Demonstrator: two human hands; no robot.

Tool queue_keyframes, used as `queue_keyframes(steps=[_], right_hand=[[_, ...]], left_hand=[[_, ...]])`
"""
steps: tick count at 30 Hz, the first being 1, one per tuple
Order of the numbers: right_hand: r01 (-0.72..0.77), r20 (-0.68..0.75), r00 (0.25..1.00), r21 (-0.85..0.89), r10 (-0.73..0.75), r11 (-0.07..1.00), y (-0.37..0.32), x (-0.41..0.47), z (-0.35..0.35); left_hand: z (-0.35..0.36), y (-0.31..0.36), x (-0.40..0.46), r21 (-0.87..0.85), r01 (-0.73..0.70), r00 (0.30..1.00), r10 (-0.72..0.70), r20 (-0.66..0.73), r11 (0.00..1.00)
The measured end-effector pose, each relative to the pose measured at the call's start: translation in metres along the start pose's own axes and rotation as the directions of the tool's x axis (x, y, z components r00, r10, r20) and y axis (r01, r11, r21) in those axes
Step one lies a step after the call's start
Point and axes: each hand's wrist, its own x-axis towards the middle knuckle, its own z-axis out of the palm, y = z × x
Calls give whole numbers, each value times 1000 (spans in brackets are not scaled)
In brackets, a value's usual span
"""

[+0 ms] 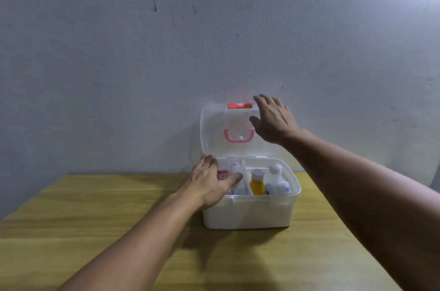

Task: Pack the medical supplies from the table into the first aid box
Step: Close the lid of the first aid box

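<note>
A: What is standing on the wooden surface [95,219]?

B: A white first aid box [250,214] is sitting near the far edge, just in front of a grey wall [214,41]. Its clear lid [214,129] is standing upright, hinged at the back, with a pink handle [238,136] showing through it and a red latch [239,106] at its top edge.

A: Where are the supplies lying?

B: They are resting inside the box. A yellow bottle with a white cap [257,183] is standing in the middle compartment, a white bottle [277,181] is leaning just beside it on the right, and a second white bottle [237,171] is sitting in the left part next to a red-and-white packet [222,174]. The rest of the surface in view is showing only bare wood.

A: What is the left hand doing?

B: The left hand [212,183] is resting on the box's left rim, its grip spread flat, with the thumb reaching over the left compartment and touching the white bottle there.

A: And the right hand?

B: The right hand [273,119] is hovering at the lid's upper right corner, its grip spread with fingers apart, pinching nothing. Whether the palm is touching the lid cannot be told.
</note>
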Motion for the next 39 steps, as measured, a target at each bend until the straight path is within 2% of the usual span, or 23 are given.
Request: queue_keyframes(steps=[4, 7, 13, 15, 20, 24, 30, 36, 37, 39], right_hand=[[23, 39, 999, -87, -20, 996, -3, 21, 9], [19, -23, 1000, -33, -20, 999, -2, 20, 8], [73, -152, 986, 40, -66, 997, -1, 9, -5], [98, -181, 980, 47, -88, 994, -1, 2, -11], [154, -211, 967, 43, -142, 987, -1, -16, -24], [179, -217, 962, 33, -168, 983, -2, -26, -31], [193, -216, 960, 38, -180, 981, -1, -37, -36], [193, -198, 963, 29, -183, 981, -2, -42, -39], [201, -193, 962, 21, -193, 979, -3, -44, -40], [220, -184, 959, 10, -215, 975, -4, -52, -45]], left_hand=[[0, 3, -2, 25, 8, 1000, -8, 21, 1000], [3, -2, 5, -5, -4, 1000, 4, 13, 1000], [3, 2, -4, -247, -1, 998, -15, -60, 969], [0, 4, -10, -278, -23, 997, 1, -79, 960], [-16, 13, -20, -64, -25, 1000, 25, -1, 998], [-15, 12, -17, -62, -39, 993, 31, -115, 997], [-11, 14, -15, 160, -45, 998, 50, -24, 986], [-8, 11, -10, 159, -102, 993, 91, 75, 982], [-8, 10, -11, 148, -105, 993, 97, 64, 983], [-6, 5, -12, 57, -118, 988, 123, -93, 991]])
